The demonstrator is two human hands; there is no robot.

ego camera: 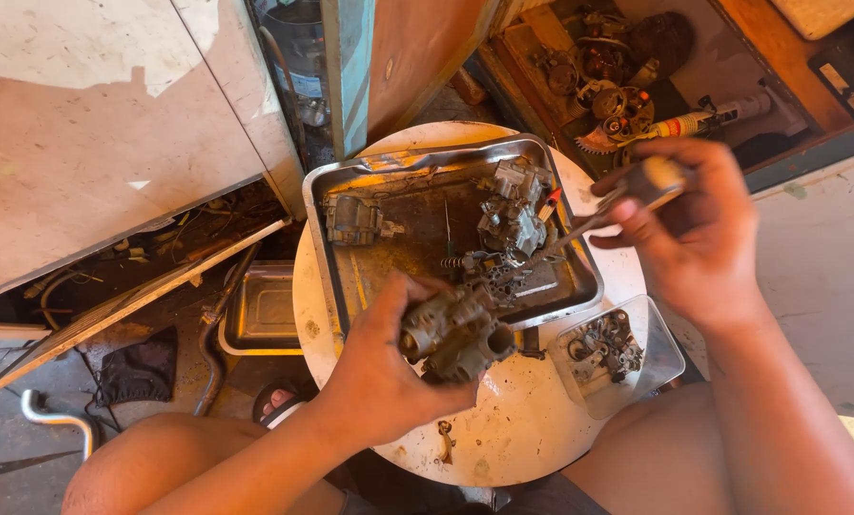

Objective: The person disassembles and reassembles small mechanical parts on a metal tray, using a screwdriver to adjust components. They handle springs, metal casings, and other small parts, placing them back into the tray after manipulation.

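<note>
My left hand [381, 367] grips a dirty grey carburetor body [457, 332] just above the front rim of a metal tray [324, 205]. My right hand [696, 234] holds a screwdriver [610, 205] by its handle, its thin shaft slanting down left toward a second carburetor [513, 210] that stands in the tray. A smaller metal part [353, 219] lies in the tray's left half, with a spring and small pieces near the middle.
The tray rests on a round white stool top [522, 429]. A clear plastic lid [660, 358] with several small metal parts sits at its right. A drawer of engine parts [617, 76] is at the back right; another tray [265, 310] lies on the floor at left.
</note>
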